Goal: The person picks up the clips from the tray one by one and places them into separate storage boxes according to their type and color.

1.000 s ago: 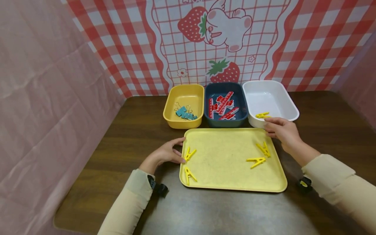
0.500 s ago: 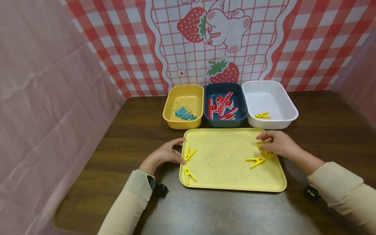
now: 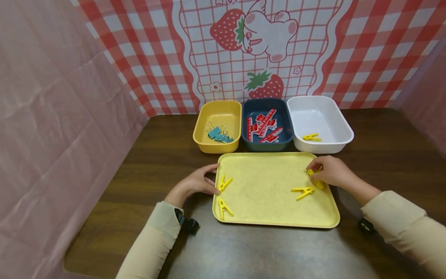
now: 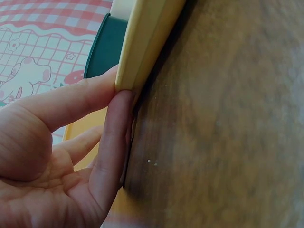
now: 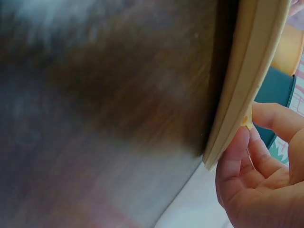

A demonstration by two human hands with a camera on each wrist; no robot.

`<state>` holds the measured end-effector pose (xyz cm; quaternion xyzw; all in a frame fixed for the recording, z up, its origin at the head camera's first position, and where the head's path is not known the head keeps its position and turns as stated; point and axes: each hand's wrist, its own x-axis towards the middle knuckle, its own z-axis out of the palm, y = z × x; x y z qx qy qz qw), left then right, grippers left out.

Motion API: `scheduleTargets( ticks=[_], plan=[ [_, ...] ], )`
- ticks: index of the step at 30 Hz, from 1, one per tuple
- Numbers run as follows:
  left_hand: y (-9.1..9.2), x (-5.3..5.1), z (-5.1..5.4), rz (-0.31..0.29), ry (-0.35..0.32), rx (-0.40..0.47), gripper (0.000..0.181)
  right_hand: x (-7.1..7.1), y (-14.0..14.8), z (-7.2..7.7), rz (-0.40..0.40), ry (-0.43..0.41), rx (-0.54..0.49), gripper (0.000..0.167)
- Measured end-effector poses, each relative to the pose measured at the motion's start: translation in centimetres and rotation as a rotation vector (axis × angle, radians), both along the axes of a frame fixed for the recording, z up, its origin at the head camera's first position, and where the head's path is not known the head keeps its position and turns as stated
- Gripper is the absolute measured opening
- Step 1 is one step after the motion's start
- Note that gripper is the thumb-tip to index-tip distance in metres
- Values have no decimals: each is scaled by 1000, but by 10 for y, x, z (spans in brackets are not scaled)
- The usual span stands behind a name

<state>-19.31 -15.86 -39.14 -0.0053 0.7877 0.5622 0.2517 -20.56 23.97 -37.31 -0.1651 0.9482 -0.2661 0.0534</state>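
Observation:
My left hand (image 3: 199, 180) holds the left edge of a yellow tray (image 3: 265, 186); in the left wrist view the thumb and a finger pinch its rim (image 4: 137, 52). At the tray's upper right, my right hand (image 3: 331, 170) pinches a yellow clothespin (image 3: 318, 183), mostly covered by the fingers in the right wrist view. Another clothespin (image 3: 303, 192) lies just left of and below that hand. By the tray's left edge lie two more, an upper clothespin (image 3: 224, 183) beside my left fingertips and a lower clothespin (image 3: 225, 208).
Behind the tray stand three bins side by side. The yellow bin (image 3: 202, 144) contains teal binder clips (image 3: 219, 134), the dark blue bin (image 3: 270, 147) red-and-white clips (image 3: 265, 126). In the white bin (image 3: 343, 133) lies one yellow clothespin (image 3: 311, 137). A checkered cloth (image 3: 150, 58) hangs behind.
My right hand has moved from the white bin's front down to the tray's upper right and taken hold of the clothespin there. My left hand stays on the tray's edge.

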Motion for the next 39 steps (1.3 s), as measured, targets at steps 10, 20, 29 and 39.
scheduleTargets(
  ticks=[10,20,29,39],
  plan=[
    [-1,-1,0,-23,-11,-4,89,-6,9,0,-160,-326,-320,41],
    [-1,-1,1,-24,-17,-9,89,-16,30,1,-221,-558,-857,17],
    [-1,-1,0,-5,-6,-3,90,-21,31,16,-244,-559,-1311,18],
    [0,1,1,-6,-10,-4,89,-26,32,23,-566,-565,-1773,11]
  ],
)
